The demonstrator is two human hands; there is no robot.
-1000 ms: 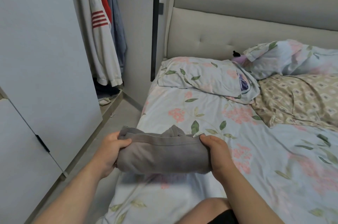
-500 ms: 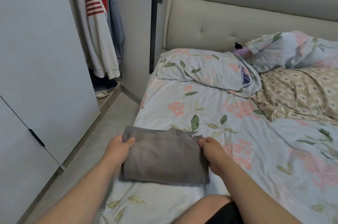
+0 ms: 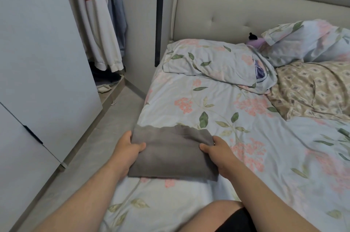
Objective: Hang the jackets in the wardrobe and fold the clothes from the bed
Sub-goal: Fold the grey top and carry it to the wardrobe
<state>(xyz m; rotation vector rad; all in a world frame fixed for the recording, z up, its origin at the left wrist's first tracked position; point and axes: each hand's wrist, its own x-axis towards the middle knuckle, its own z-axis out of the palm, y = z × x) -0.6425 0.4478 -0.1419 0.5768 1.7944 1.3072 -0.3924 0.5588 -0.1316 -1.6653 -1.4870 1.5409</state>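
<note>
A folded grey garment point(image 3: 171, 153) lies flat on the floral bed sheet point(image 3: 217, 103) near the bed's left edge. My left hand point(image 3: 127, 149) grips its left side, thumb on top. On the opposite side my right hand point(image 3: 217, 151) holds its right edge. In the open wardrobe point(image 3: 47, 61) at the upper left hang a white jacket with red stripes point(image 3: 96, 23), a red garment and a blue-grey one.
Two floral pillows point(image 3: 212, 61) lie against the padded headboard point(image 3: 236, 8), with a beige patterned cover point(image 3: 314, 87) at the right. A narrow strip of grey floor point(image 3: 91, 152) runs between bed and wardrobe doors. My knee point(image 3: 223, 216) rests on the bed's near edge.
The grey garment went from held up as a bundle to lying flat on the sheet. Both hands lowered with it and still hold its sides.
</note>
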